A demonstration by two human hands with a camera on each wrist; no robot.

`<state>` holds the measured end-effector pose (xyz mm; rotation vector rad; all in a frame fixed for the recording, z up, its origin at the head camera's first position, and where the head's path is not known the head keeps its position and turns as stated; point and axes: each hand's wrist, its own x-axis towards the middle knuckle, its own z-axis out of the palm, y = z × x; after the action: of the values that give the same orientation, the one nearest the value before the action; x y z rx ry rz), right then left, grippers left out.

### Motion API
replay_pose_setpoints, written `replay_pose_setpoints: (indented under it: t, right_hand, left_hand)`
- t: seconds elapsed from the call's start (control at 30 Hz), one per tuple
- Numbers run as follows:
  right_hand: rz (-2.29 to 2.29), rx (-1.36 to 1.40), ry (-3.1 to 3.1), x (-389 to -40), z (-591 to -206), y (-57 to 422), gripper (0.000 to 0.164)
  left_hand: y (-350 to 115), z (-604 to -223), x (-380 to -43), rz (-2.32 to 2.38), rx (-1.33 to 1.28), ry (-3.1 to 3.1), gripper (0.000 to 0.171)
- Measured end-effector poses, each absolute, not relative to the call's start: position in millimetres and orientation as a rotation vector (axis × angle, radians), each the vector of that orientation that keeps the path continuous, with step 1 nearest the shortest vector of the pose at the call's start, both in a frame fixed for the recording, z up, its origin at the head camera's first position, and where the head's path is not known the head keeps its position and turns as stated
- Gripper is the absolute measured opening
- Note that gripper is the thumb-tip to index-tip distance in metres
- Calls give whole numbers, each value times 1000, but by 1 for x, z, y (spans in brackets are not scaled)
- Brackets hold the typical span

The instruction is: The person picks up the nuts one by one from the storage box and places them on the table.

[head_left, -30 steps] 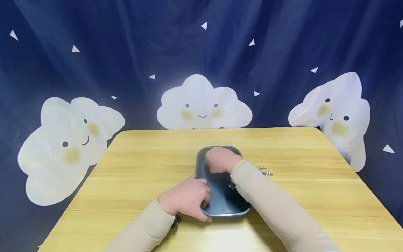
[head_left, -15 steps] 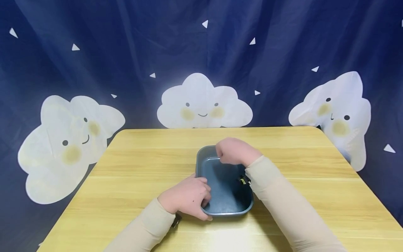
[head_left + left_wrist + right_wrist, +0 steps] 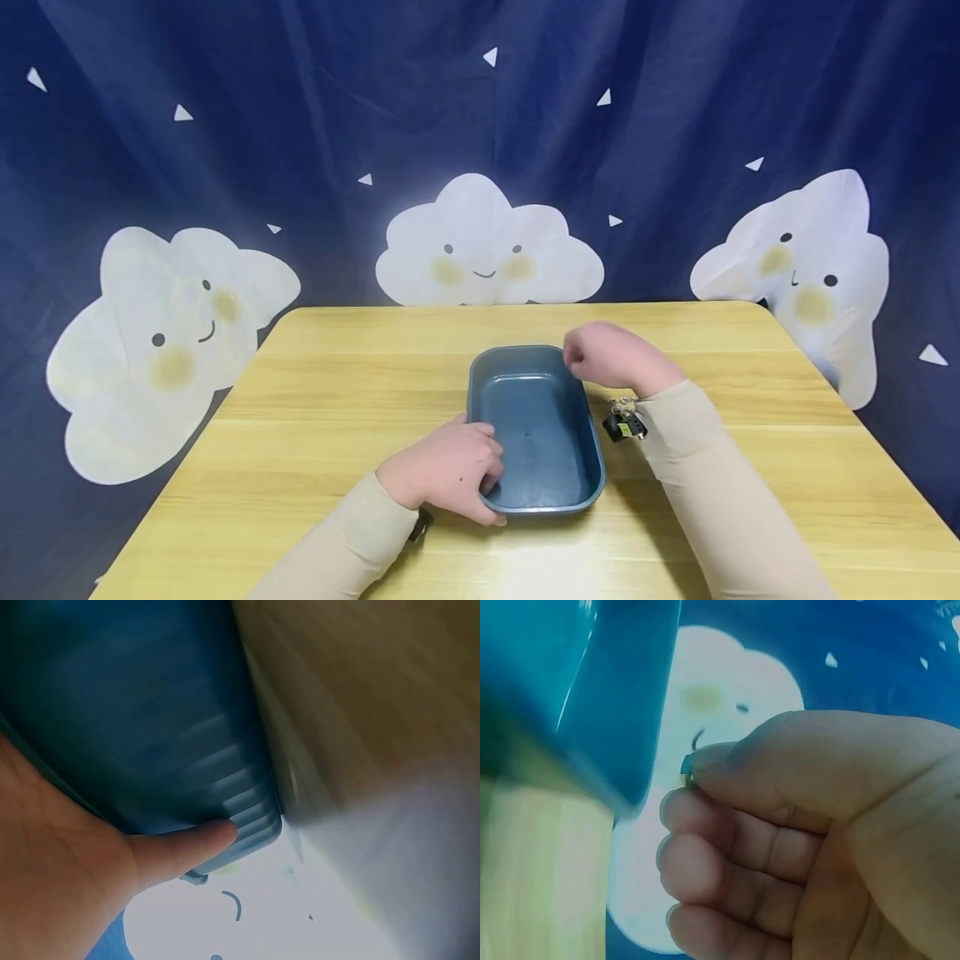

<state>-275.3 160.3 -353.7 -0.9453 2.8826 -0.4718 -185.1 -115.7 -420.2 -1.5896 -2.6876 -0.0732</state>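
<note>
A dark blue plastic bin [image 3: 536, 450] stands on the table; its inner floor shows bare in the head view. My left hand [image 3: 448, 471] grips its near left corner, fingers over the rim. In the left wrist view the thumb of that hand [image 3: 64, 862] lies along the ribbed outer wall. My right hand [image 3: 618, 357] is in the air by the far right corner of the bin, fingers curled. Between thumb and forefinger it pinches a small shiny metal piece [image 3: 687, 774], mostly covered. Beyond my right wrist, several small silvery metal pieces [image 3: 624, 407] lie on the table, partly hidden.
The light wooden table [image 3: 360, 375] reaches out on both sides of the bin. Behind it hangs a dark blue curtain [image 3: 420, 100] with white clouds. A small black wrist camera [image 3: 624, 427] hangs under the right sleeve, close to the silvery pieces.
My right hand has come up out of the bin and moved right, past its far right rim. The left hand and the bin have stayed put.
</note>
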Motion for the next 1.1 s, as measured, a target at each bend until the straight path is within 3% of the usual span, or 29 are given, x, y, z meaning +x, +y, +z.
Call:
replay_pose_setpoints:
  t: [0.67, 1.1]
  right_hand:
    - [-557, -607, 2834, -274, -395, 238, 13]
    - [-681, -391, 2603, -274, -411, 258, 15]
  left_hand:
    - [-115, -421, -185, -40, -1585, -2707, 48]
    - [-116, -421, -185, -44, -1587, -2685, 49]
